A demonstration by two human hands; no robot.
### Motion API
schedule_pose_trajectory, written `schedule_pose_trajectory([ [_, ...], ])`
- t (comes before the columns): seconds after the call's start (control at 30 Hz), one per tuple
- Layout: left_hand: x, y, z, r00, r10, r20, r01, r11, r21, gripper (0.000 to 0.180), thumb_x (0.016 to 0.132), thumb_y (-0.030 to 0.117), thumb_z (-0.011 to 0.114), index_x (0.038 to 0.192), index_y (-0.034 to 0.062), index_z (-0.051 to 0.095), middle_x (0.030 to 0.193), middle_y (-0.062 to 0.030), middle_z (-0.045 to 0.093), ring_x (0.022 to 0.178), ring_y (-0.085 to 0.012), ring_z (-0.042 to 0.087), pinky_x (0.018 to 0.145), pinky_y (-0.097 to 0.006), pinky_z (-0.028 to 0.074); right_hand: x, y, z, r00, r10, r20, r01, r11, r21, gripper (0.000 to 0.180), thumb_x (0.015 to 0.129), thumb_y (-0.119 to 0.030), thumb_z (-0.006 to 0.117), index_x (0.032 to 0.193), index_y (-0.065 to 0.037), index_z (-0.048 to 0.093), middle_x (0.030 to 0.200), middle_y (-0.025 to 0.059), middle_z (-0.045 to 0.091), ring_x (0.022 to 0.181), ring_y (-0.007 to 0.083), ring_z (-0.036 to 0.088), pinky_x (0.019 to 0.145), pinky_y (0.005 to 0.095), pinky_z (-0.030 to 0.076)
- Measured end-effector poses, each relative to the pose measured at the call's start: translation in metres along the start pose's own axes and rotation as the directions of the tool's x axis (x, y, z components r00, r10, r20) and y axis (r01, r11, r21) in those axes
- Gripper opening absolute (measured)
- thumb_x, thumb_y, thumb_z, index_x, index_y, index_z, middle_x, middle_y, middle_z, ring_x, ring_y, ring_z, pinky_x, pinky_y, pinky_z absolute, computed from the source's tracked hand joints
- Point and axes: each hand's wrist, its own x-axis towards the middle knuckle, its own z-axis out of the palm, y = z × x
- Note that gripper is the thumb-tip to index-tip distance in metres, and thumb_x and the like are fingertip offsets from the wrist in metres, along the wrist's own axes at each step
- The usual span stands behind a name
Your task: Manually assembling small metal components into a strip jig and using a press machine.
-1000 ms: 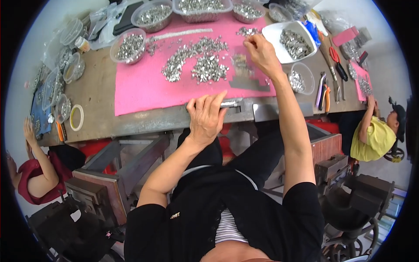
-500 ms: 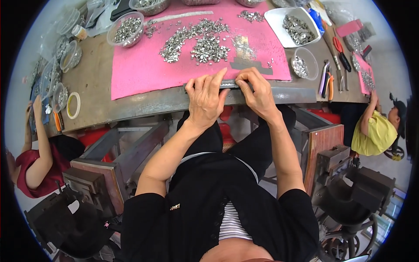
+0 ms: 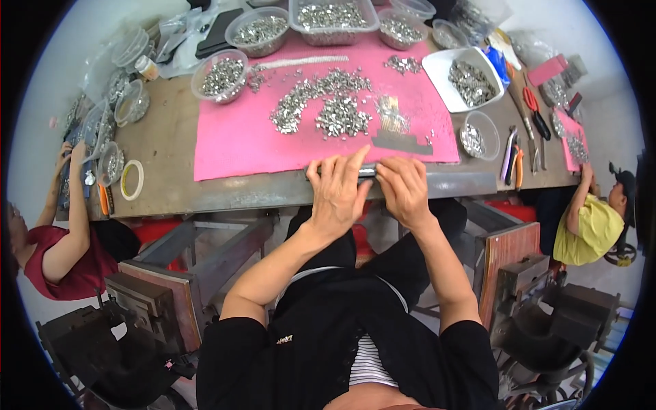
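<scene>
Bare pink mat lies open ahead of the left hand; straight beyond both hands a heap of small metal parts bars the way; bowls of parts line the far edge; pliers and a small bowl crowd the surface beyond the right hand.

My worktop is a brown slab with a grey metal front edge. A pink mat covers its middle, strewn with a curved heap of small silvery metal parts. Clear bowls of the same parts stand along the far side, with a white tray to the right. A roll of tape lies at my left; red-handled pliers and other hand tools lie at my right.
</scene>
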Motion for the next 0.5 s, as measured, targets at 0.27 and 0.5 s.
schedule_pose_trajectory([
  [0.27, 0.101, -0.093, -0.018, 0.997, 0.081, 0.007, -0.081, 0.989, 0.125, 0.014, 0.094, 0.019, 0.069, 0.106, 0.0166, 0.074, 0.094, -0.0025, 0.071, 0.1, -0.0231, 0.064, 0.107, -0.054, 0.028, 0.042, 0.043, -0.012, 0.937, 0.323, 0.13, -0.344, 0.915, 0.21, 0.014, 0.092, -0.006, 0.067, 0.104, -0.004, 0.073, 0.095, 0.0129, 0.07, 0.089, 0.0319, 0.067, 0.081, 0.0406, 0.051],
  [0.5, 0.187, -0.164, 0.017, 0.992, 0.067, 0.105, -0.09, 0.967, 0.238, 0.014, 0.088, 0.023, 0.071, 0.096, 0.019, 0.081, 0.094, -0.0085, 0.071, 0.096, -0.0302, 0.063, 0.099, -0.058, 0.031, 0.109, 0.117, 0.066, 0.94, 0.327, 0.093, -0.336, 0.936, 0.103, 0.013, 0.09, -0.013, 0.068, 0.095, -0.005, 0.077, 0.092, 0.0145, 0.069, 0.086, 0.0332, 0.067, 0.077, 0.0462, 0.051],
])
